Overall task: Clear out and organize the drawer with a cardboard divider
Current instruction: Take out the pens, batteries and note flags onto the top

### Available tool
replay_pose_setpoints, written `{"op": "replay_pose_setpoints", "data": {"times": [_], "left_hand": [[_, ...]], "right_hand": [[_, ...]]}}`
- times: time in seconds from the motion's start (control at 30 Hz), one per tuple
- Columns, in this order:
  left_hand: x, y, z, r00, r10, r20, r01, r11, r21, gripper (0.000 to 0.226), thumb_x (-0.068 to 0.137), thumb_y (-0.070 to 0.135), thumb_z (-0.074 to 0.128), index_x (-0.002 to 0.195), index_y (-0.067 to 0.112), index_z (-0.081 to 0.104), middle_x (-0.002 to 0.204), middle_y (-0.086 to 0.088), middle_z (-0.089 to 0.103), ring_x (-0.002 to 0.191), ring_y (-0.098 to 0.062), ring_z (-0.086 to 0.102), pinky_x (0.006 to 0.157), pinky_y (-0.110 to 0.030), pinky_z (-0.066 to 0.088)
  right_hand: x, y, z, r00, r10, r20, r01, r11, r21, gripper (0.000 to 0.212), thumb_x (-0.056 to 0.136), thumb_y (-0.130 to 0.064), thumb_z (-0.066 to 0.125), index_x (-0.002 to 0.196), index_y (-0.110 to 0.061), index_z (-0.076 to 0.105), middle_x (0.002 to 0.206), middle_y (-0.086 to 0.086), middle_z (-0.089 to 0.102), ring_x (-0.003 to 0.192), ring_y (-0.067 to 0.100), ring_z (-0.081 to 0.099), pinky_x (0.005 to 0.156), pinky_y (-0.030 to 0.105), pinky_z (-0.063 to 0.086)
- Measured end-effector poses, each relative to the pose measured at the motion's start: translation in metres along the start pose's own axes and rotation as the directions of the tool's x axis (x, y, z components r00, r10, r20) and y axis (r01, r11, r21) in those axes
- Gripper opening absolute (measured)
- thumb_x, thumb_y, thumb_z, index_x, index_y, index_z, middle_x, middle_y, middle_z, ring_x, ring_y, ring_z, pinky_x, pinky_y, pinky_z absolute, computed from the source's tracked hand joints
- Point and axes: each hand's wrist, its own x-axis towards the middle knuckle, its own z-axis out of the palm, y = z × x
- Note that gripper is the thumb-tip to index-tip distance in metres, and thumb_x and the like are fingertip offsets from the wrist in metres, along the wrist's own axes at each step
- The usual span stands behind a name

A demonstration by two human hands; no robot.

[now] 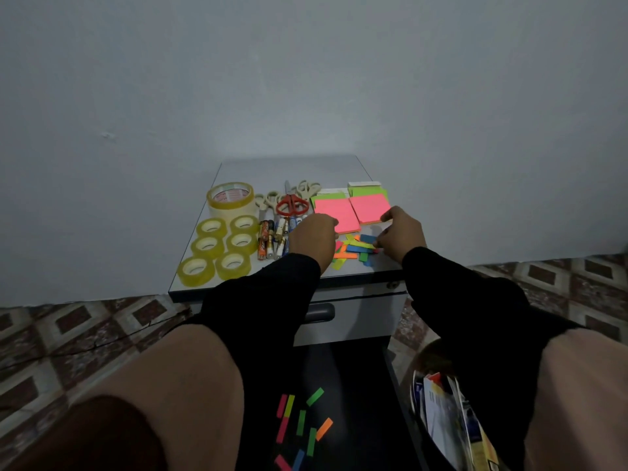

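Note:
On the grey cabinet top (299,171) a pile of small coloured paper strips (351,252) lies near the front edge. My left hand (312,237) rests at the pile's left side with its fingers curled down; what they hold is hidden. My right hand (401,232) is at the pile's right side, its fingertips pinching a blue strip (368,238). Just behind the hands lie two pink sticky-note pads (334,215), with green pads (368,191) behind those. Below, the open dark drawer (356,385) holds several more loose strips (302,426).
Several yellow tape rolls (221,248) and a larger roll (231,198) fill the top's left side. Batteries (272,239) and scissors (291,202) lie in the middle. A bundle of papers (448,423) stands at the drawer's right. Patterned floor tiles (68,328) surround the cabinet.

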Motion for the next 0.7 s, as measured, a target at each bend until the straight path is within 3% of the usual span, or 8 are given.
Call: {"op": "replay_pose_setpoints", "data": {"times": [0.1, 0.2, 0.37, 0.43, 0.57, 0.7], "left_hand": [[-0.005, -0.004, -0.005, 1.000, -0.011, -0.011, 0.011, 1.000, 0.009, 0.037, 0.097, 0.015, 0.047, 0.133, 0.013, 0.052, 0.126, -0.010, 0.061, 0.117, -0.024, 0.055, 0.093, -0.035, 0.044], [-0.015, -0.007, -0.011, 0.998, -0.038, -0.044, 0.036, 0.999, -0.033, 0.032, 0.097, 0.023, 0.047, 0.125, 0.014, 0.058, 0.123, -0.008, 0.062, 0.115, -0.023, 0.056, 0.092, -0.034, 0.045], [-0.050, -0.005, -0.020, 0.991, -0.034, -0.127, 0.025, 0.997, -0.076, 0.024, 0.096, 0.029, 0.048, 0.104, 0.013, 0.064, 0.094, -0.006, 0.068, 0.088, -0.023, 0.062, 0.067, -0.031, 0.044], [-0.072, -0.007, -0.023, 0.986, -0.034, -0.163, 0.018, 0.995, -0.099, 0.020, 0.095, 0.030, 0.049, 0.096, 0.014, 0.061, 0.083, -0.003, 0.063, 0.081, -0.021, 0.059, 0.061, -0.030, 0.039], [-0.113, -0.016, -0.023, 0.989, -0.033, -0.146, 0.015, 0.992, -0.123, 0.015, 0.093, 0.026, 0.048, 0.086, 0.014, 0.053, 0.071, 0.001, 0.052, 0.075, -0.024, 0.056, 0.058, -0.031, 0.035], [-0.144, -0.033, -0.017, 0.994, -0.065, -0.084, 0.054, 0.989, -0.135, 0.012, 0.091, 0.026, 0.050, 0.086, 0.015, 0.053, 0.074, -0.001, 0.057, 0.077, -0.024, 0.058, 0.062, -0.033, 0.040]], "right_hand": [[-0.004, -0.002, -0.002, 1.000, 0.017, 0.014, -0.017, 1.000, 0.023, 0.045, 0.075, 0.005, 0.068, 0.116, -0.002, 0.051, 0.112, 0.021, 0.062, 0.100, 0.033, 0.062, 0.088, 0.040, 0.052], [-0.015, -0.006, -0.006, 1.000, -0.018, -0.001, 0.018, 1.000, -0.015, 0.040, 0.080, -0.002, 0.068, 0.116, -0.001, 0.053, 0.114, 0.018, 0.062, 0.104, 0.030, 0.059, 0.082, 0.026, 0.044], [-0.052, -0.015, -0.005, 0.991, -0.135, 0.000, 0.134, 0.989, 0.064, 0.027, 0.085, -0.007, 0.063, 0.110, -0.002, 0.055, 0.095, 0.011, 0.062, 0.083, 0.019, 0.052, 0.056, 0.012, 0.034], [-0.071, -0.016, -0.001, 0.982, -0.188, 0.031, 0.185, 0.980, 0.067, 0.021, 0.085, -0.008, 0.063, 0.105, -0.003, 0.057, 0.088, 0.006, 0.058, 0.080, 0.017, 0.051, 0.057, 0.018, 0.038], [-0.103, -0.008, 0.011, 0.959, -0.252, 0.127, 0.248, 0.967, 0.053, 0.006, 0.085, -0.008, 0.061, 0.090, -0.011, 0.057, 0.082, 0.007, 0.058, 0.077, 0.020, 0.055, 0.078, 0.037, 0.051], [-0.129, 0.003, 0.033, 0.944, -0.266, 0.194, 0.260, 0.964, 0.055, 0.006, 0.084, -0.005, 0.060, 0.088, -0.009, 0.057, 0.079, 0.008, 0.058, 0.076, 0.022, 0.057, 0.074, 0.037, 0.050]]}}
